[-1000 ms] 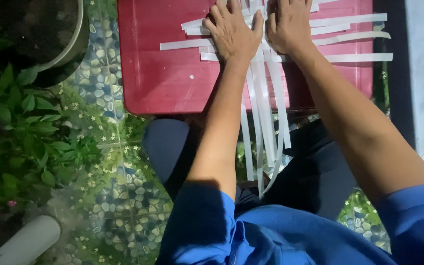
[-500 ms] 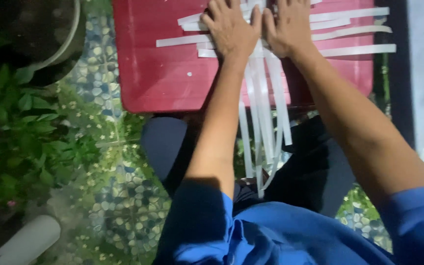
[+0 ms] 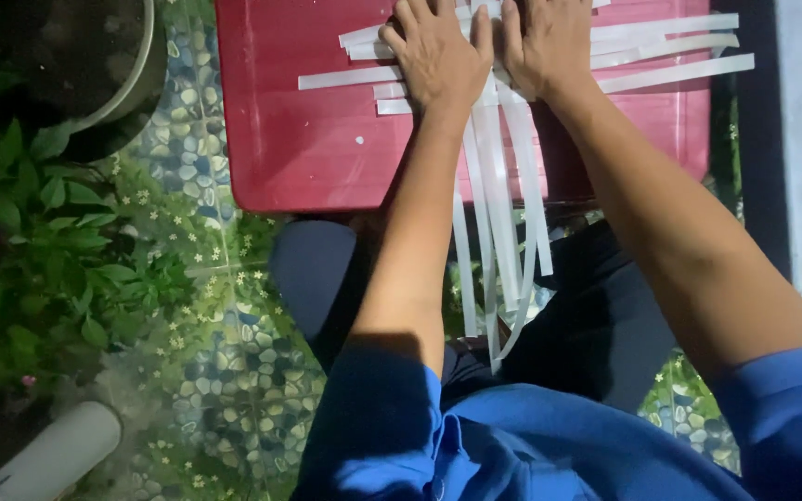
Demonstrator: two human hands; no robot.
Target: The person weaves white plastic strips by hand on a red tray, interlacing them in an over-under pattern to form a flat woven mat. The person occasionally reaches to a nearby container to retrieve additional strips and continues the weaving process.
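So at this moment I was looking straight down at both hands pressed flat on a bunch of white strips (image 3: 498, 176) laid across a red plastic lid (image 3: 317, 139). The left hand (image 3: 438, 57) was palm down with its fingers stretched out and only slightly spread, resting on the spot where the crosswise strips met the lengthwise ones. The right hand (image 3: 549, 46) sat just beside it, thumbs nearly touching, also flat, though its fingertips ran off the top edge so I couldn't tell how far apart those were. Neither hand was pinching anything that I could see, just pressing down.

The strips themselves: several ran sideways across the lid, sticking out to the left and right of the hands, and a handful of long ones ran toward the body, hanging off the near edge of the lid and dangling over the lap. Looked like a woven patch under the palms, but the hands covered most of it.

The person wore a blue shirt (image 3: 512, 445) and dark trousers (image 3: 327, 278), knees under the lid. The floor (image 3: 234, 371) was pebble-patterned tile. Leafy green plants (image 3: 39, 241) were off to the left, a dark pot (image 3: 95, 65) at top left, and a white pipe (image 3: 48, 455) at the bottom left corner.
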